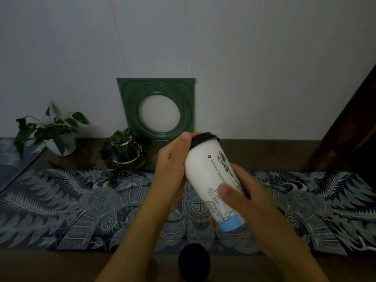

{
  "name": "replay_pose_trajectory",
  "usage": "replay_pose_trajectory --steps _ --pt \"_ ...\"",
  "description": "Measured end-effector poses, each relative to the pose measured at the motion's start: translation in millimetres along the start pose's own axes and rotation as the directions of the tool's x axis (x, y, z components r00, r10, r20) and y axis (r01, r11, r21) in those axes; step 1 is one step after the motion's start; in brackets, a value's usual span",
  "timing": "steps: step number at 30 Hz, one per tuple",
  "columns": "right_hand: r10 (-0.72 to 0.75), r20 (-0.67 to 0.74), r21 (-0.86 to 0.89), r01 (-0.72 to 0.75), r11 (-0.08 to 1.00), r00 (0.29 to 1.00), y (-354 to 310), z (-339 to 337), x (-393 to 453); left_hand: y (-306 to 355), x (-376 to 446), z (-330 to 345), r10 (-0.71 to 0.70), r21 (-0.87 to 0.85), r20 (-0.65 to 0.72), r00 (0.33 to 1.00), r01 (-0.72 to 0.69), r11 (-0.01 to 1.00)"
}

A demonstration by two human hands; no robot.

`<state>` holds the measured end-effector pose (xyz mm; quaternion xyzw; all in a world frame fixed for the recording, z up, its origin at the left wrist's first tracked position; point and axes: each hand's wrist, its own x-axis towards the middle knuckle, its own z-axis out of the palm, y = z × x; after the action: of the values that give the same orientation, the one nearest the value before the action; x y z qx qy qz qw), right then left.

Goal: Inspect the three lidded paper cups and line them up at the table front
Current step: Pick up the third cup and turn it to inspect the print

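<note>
I hold a white paper cup (pixel 205 174) with a black lid, black line drawings and a blue band at its base, tilted above the table. My left hand (pixel 173 171) wraps its upper part, thumb at the lid's rim. My right hand (pixel 242 198) grips the lower part, thumb across the drawings. A second black lid (pixel 194 260) shows at the bottom edge between my forearms; the cup under it is hidden. No third cup is visible.
A patterned blue cloth (pixel 81 208) covers the wooden table. Two potted plants (pixel 59 135) (pixel 124 149) stand at the back left. A green square frame (pixel 158 108) leans against the wall. Dark wooden furniture (pixel 354 127) stands at the right.
</note>
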<state>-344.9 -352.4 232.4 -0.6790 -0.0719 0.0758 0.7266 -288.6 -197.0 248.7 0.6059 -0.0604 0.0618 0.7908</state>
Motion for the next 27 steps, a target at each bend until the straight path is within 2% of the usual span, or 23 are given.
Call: replay_pose_trajectory --steps 3,5,8,11,15,17,21,24,27 --pt "-0.098 -0.084 -0.218 0.078 0.973 0.992 1.5 2.3 1.4 -2.0 1.1 1.4 0.046 0.071 -0.014 0.999 -0.045 0.996" --pt "-0.125 -0.087 -0.262 0.099 0.960 0.988 1.1 1.9 0.9 -3.1 1.7 0.6 0.088 0.104 -0.009 0.996 -0.087 0.991" --pt "-0.126 -0.024 -0.151 0.121 0.981 0.992 -0.8 -3.6 0.3 -2.2 1.7 -2.6 0.119 0.120 0.021 0.993 -0.121 0.985" --pt "-0.049 0.036 0.056 0.047 0.997 0.998 -3.9 -10.8 -1.0 -0.4 -0.1 -7.0 0.128 0.110 0.105 0.986 -0.140 0.984" --pt "0.005 0.039 0.060 -0.007 0.998 0.999 -8.4 -17.4 0.1 -0.8 -1.3 -11.6 0.115 0.143 0.200 0.973 -0.145 0.979" --pt "-0.007 -0.017 0.088 0.008 0.996 1.000 -12.5 -22.4 -0.1 -1.8 -2.2 -12.6 0.084 0.127 0.221 0.972 -0.114 0.985" --pt "-0.104 -0.254 0.121 0.138 0.983 0.962 -19.0 -35.4 -3.2 -8.8 -6.8 -11.0 0.009 0.037 0.187 0.982 -0.016 0.999" --pt "-0.276 -0.364 -0.018 0.289 0.957 0.890 -27.9 -32.0 -3.0 -10.7 -15.2 0.1 -0.113 -0.119 0.133 0.985 0.129 0.984" --pt "-0.389 -0.349 -0.149 0.360 0.921 0.852 -34.9 -28.4 4.6 -11.3 -23.2 12.7 -0.326 -0.239 0.148 0.934 0.354 0.904"
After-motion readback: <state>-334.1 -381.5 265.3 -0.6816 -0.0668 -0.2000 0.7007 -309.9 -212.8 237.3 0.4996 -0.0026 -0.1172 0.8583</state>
